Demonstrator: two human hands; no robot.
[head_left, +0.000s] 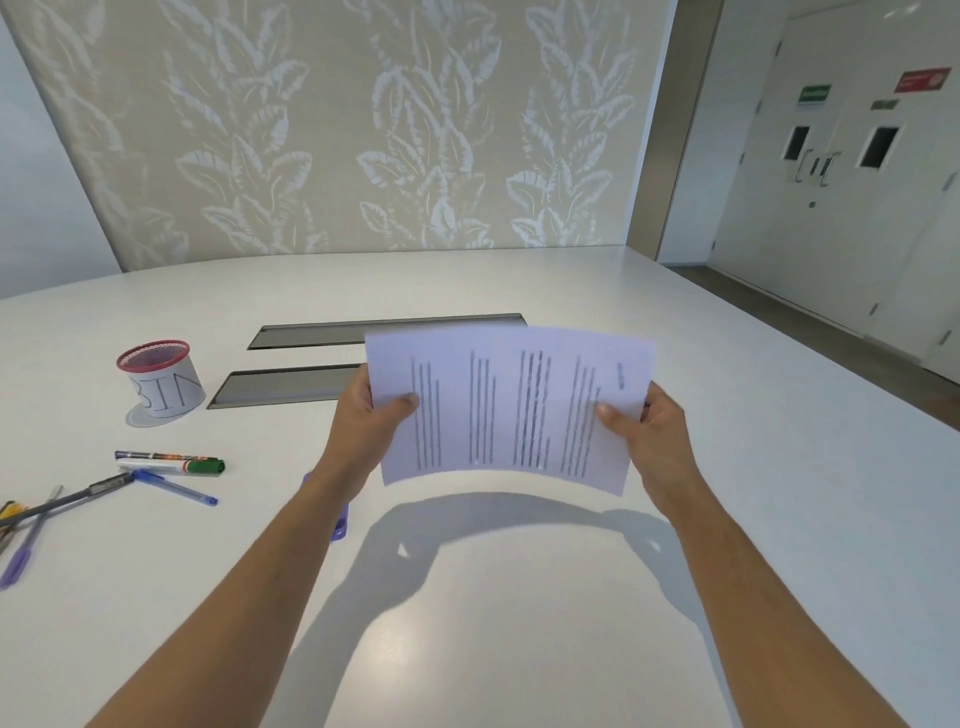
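A white sheet of paper (506, 410) with printed text lines is held up above the white table (493, 597), turned sideways and slightly bowed. My left hand (366, 415) pinches its left edge, thumb on the front. My right hand (647, 434) pinches its right edge the same way. The sheet casts a curved shadow on the table below.
A red mesh cup (161, 379) labelled BIN stands at the left. Several pens and markers (166, 467) lie near the left edge. Two grey cable hatches (311, 335) are set into the table. A purple object (340, 519) pokes out under my left forearm. Doors stand at the right.
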